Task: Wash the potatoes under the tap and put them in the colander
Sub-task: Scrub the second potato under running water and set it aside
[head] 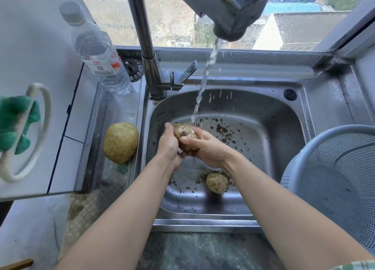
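The muddy potato (pixel 185 133) is at the centre of the frame, above the basin, clasped between both hands. The left hand (pixel 168 146) cups its left side, with the fingers reaching up round the far end. The right hand (pixel 206 148) curls over its near right side, fingers wrapped on the skin. The water stream (pixel 203 83) slants down from the tap (pixel 223 14) at the top of the frame and meets the potato's upper end.

Below the hands, at lower centre, a smaller potato (pixel 216 183) lies on the floor of the sink (pixel 267 115). Dirt flecks (pixel 224 130) are scattered over that floor, thickest right of the hands and round the smaller potato. The hands are nearer the basin's left wall, and open steel runs from the right hand to the right rim.

Just past that rim, at the right edge of the frame, the colander (pixel 324 130) stands mouth up, cut off by the frame. Left of the basin, just outside its left rim, a large potato (pixel 120 142) rests on the drainboard.

At upper left a plastic bottle (pixel 101 54) stands on the ledge near the tap's column, and the lever (pixel 189 71) points toward the upper right. A green cloth (pixel 14 119) hangs from a white ring at the left edge.
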The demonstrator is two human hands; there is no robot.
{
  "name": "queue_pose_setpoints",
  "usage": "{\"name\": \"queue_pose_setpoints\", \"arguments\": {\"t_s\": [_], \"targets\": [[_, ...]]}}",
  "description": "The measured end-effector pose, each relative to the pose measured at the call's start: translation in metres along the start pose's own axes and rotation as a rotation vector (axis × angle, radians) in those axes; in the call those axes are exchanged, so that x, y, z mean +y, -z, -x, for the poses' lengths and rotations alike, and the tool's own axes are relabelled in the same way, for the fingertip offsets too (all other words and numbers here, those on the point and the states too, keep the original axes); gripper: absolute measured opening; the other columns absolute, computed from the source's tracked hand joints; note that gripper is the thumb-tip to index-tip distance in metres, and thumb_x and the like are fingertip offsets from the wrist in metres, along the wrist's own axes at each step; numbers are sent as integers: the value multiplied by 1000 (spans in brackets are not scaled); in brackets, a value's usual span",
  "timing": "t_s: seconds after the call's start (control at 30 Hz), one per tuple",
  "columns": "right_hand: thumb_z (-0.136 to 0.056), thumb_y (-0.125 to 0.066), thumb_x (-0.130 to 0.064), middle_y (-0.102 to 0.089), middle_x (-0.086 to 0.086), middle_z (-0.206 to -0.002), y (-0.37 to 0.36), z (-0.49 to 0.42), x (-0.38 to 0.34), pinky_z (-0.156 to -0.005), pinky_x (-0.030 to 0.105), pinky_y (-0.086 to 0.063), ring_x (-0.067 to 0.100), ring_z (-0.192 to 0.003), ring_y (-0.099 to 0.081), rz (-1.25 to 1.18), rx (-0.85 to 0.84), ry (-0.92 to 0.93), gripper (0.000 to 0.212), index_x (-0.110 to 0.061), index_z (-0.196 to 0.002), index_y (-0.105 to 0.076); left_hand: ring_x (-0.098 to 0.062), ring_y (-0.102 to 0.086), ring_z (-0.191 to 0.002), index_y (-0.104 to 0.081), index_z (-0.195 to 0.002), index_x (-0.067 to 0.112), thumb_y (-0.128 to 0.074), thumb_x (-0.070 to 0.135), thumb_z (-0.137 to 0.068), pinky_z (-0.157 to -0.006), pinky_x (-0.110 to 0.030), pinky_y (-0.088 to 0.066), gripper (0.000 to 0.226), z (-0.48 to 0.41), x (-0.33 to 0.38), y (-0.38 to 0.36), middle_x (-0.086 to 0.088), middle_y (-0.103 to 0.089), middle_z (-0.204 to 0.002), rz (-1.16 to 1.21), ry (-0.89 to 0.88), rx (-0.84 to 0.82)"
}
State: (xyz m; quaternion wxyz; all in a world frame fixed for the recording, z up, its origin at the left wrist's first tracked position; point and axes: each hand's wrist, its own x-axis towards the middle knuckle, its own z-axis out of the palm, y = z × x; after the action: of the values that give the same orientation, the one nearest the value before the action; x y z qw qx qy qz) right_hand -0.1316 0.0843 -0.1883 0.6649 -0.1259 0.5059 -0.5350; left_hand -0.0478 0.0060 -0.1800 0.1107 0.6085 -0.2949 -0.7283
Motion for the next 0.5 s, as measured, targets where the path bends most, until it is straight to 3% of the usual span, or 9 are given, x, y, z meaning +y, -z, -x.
{"name": "queue_pose_setpoints", "arguments": {"t_s": [0.03, 0.07, 0.13, 0.2, 0.27, 0.37, 0.43, 0.5], "targets": [[-88, -67, -14, -61, 16, -117, 2, 1, -1, -83, 37, -53, 26, -100, -60, 0, -22, 0, 54, -4, -136, -47, -31, -62, -96, -57, -121, 12, -27, 57, -102, -74, -38, -53, 57, 0, -1, 1, -12, -67, -108, -5, -5, 3], [-88, -68, -17, -61, 14, -116, 1, 0, -1, -81, 35, -53, 23, -99, -62, 28, 11, 5, 55, -5, -136, -47, -28, -61, -94, -54, -127, 13, -26, 57, -102, -73, -35, -51, 58, -1, -2, 1, -12, -67, -113, -18, -12, -3], [-89, -68, -29, -64, 10, -107, -9, -5, -2, -68, 26, -53, 15, -85, -63, 154, 198, 31, 51, -6, -132, -52, -28, -60, -107, -51, -130, 15, -25, 57, -102, -94, -44, -49, 57, -2, -5, -2, -13, -63, -126, -48, -39, -25], [-91, -65, -37, -65, 7, -95, -16, -9, -3, -55, 22, -48, 11, -71, -59, 241, 368, 78, 46, -6, -125, -58, -32, -56, -122, -56, -116, 20, -25, 57, -102, -107, -50, -41, 50, 0, -5, -6, -13, -60, -132, -50, -42, -36], [-90, -66, -34, -64, 7, -93, -13, -9, -6, -58, 23, -48, 14, -74, -57, 202, 301, 67, 40, -7, -119, -60, -36, -54, -125, -56, -120, 18, -25, 56, -102, -104, -50, -40, 53, 1, -2, -5, -14, -61, -131, -31, -24, -32], [-82, -71, -24, -61, 15, -116, -3, -4, -4, -75, 30, -53, 20, -94, -62, 57, 77, 42, 61, -4, -135, -48, -38, -59, -118, -54, -124, 14, -24, 56, -103, -85, -42, -45, 56, -4, 6, -1, -16, -64, -123, 14, -3, -19], [-82, -70, -15, -57, 20, -128, 2, -4, -3, -87, 37, -54, 25, -106, -62, -38, -8, 53, 64, -3, -139, -44, -37, -60, -115, -53, -128, 14, -25, 56, -103, -74, -37, -47, 56, -7, 9, 0, -16, -64, -125, 34, 10, -23], [-82, -70, -12, -57, 20, -128, 3, -4, -4, -91, 39, -54, 26, -108, -62, -73, -27, 55, 64, -2, -139, -43, -35, -60, -115, -50, -134, 15, -26, 56, -102, -74, -38, -48, 57, -6, 8, -2, -17, -62, -128, 37, 2, -24]]}}
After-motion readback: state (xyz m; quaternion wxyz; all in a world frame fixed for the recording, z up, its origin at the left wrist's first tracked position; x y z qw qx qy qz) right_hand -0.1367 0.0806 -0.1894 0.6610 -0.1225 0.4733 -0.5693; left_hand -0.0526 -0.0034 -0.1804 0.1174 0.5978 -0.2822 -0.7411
